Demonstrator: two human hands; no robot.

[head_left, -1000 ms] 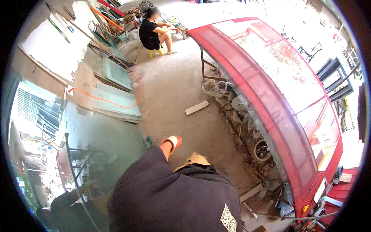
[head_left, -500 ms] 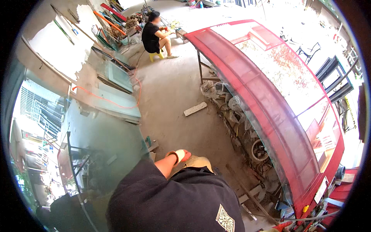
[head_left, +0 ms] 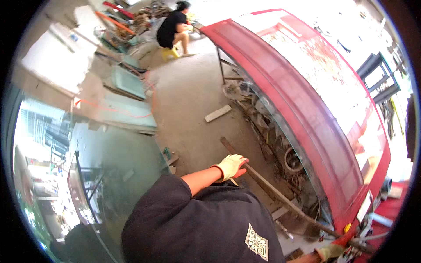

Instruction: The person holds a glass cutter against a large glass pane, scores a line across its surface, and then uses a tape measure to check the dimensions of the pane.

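Note:
A long, narrow brown strip (head_left: 287, 203) slants across in front of me to the lower right; wood or metal, I cannot tell. At its upper end my left hand (head_left: 232, 168), in a pale glove with a reddish-orange palm, closes its fingers over the strip. My right hand (head_left: 330, 251), gloved the same way, is low at the right edge of my body, its reddish fingers around the strip's lower part. Beneath the strip, a flat brown plank (head_left: 258, 180) lies on the floor, partly covered by it.
To my right stands a large table with a red-bordered glass top (head_left: 302, 105), clutter (head_left: 263, 118) packed under it. A big glass sheet (head_left: 118, 162) leans at my left. A pale block (head_left: 218, 113) lies on the floor (head_left: 184, 92). Farther off, a person (head_left: 172, 28) sits on a yellow stool (head_left: 170, 53).
My left hand has moved right and forward from my lap onto the strip. The strip has risen into view between my hands. My right hand shows more fully at the lower right.

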